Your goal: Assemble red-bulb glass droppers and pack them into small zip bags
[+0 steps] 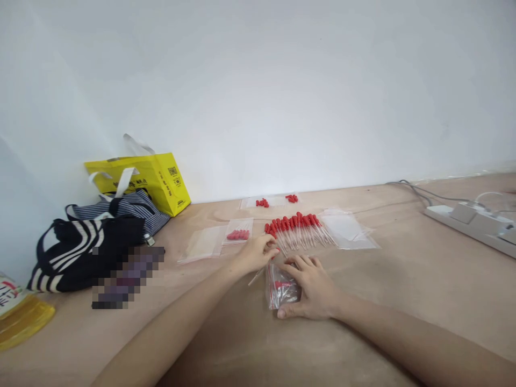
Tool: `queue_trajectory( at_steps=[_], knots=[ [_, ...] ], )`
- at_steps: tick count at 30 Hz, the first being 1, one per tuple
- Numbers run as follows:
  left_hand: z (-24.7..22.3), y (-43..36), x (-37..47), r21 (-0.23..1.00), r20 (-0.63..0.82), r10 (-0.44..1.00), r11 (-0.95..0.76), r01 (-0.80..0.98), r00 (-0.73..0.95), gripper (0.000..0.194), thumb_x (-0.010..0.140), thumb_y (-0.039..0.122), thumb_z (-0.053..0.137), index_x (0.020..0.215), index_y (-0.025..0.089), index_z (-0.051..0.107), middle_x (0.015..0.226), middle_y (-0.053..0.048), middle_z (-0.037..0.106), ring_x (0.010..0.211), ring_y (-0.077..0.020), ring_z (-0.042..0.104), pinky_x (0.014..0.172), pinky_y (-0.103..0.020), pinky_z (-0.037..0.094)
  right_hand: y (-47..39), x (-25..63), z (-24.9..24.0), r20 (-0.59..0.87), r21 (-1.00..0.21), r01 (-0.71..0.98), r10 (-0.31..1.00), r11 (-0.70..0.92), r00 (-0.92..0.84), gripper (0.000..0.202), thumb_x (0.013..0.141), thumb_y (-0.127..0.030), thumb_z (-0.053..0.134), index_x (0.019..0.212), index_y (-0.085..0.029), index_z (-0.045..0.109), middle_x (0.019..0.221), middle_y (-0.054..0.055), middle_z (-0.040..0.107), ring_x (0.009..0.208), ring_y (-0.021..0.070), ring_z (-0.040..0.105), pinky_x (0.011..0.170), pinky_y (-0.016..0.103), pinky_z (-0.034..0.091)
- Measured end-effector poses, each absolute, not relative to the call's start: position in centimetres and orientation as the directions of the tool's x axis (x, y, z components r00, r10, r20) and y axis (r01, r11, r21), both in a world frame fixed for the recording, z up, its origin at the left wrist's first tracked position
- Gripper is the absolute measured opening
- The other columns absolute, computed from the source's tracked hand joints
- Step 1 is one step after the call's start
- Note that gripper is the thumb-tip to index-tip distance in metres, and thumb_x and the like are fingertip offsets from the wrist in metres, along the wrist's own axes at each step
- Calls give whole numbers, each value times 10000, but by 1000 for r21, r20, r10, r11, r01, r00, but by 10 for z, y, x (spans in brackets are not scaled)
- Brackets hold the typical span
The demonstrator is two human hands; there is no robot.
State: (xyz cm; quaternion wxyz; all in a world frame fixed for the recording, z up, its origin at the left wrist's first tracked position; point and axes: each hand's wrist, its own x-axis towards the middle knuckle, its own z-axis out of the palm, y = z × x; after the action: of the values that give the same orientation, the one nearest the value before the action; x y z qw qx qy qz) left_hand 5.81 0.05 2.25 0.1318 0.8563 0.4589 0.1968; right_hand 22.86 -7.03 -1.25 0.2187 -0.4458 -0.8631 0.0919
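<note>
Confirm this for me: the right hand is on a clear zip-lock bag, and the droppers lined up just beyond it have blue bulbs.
One thing is wrong: the bulbs are red, not blue, as the head view shows. The right hand is on a clear zip-lock bag, with the droppers lined up just beyond it.

Bare forearms [185, 314] outstretched, the left hand [258, 251] has bent fingers [269, 241]; the right hand [312, 287] (thumb [288, 310] spread wide) faces down.

Head-high, facing forward (and down)
</note>
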Motion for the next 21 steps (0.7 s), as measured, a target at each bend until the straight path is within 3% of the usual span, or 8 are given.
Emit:
queue_trajectory(
  at_steps=[4,7,10,13,15,18,21],
  knots=[
    [13,12,76,357,186,841,-539,763,508,136,663,165,584,796,151,565,723,-27,606,712,-179,566,651,-278,433,-71,229,-13,310,-361,716,801,597,-512,833,520,-782,458,1156,-245,474,1059,90,508,945,260,453,816,413,287],
    [14,11,74,351,192,835,-549,759,515,187,700,132,526,882,163,557,775,-31,614,743,-179,569,687,-291,435,-71,229,-13,314,-357,709,793,608,-523,799,571,-753,451,1182,-239,448,1074,95,504,958,261,446,820,419,281],
    [28,5,54,398,338,824,-563,724,454,234,772,154,423,972,177,544,909,-48,609,822,-170,563,754,-301,426,-71,230,-14,312,-347,707,787,616,-532,732,643,-706,428,1204,-235,423,1087,98,498,967,260,441,818,418,280],
    [42,-4,20,541,530,820,-524,658,217,213,774,261,436,894,158,578,851,-55,602,788,-168,566,725,-289,441,-71,231,-14,303,-340,717,792,609,-530,710,662,-688,426,1200,-225,426,1086,103,497,971,263,437,818,422,278],
    [43,-11,-4,690,549,835,-473,548,30,250,750,342,472,887,154,566,793,-38,599,721,-151,570,699,-278,453,-70,230,-14,292,-340,724,799,600,-525,703,667,-684,424,1200,-226,426,1092,102,496,970,261,437,819,425,275],
    [29,-21,-28,889,398,901,-332,316,-174,355,657,431,580,875,154,547,675,10,568,631,-121,562,662,-257,468,-69,230,-15,278,-342,733,808,589,-520,701,672,-689,412,1203,-231,423,1088,99,499,960,257,440,819,427,275],
    [10,-30,-31,970,237,945,-217,106,-228,403,578,440,650,843,154,546,671,24,564,617,-98,556,655,-235,472,-69,229,-15,280,-337,736,809,587,-517,708,670,-693,410,1213,-238,414,1072,95,503,955,251,445,812,418,283]
  ],
)
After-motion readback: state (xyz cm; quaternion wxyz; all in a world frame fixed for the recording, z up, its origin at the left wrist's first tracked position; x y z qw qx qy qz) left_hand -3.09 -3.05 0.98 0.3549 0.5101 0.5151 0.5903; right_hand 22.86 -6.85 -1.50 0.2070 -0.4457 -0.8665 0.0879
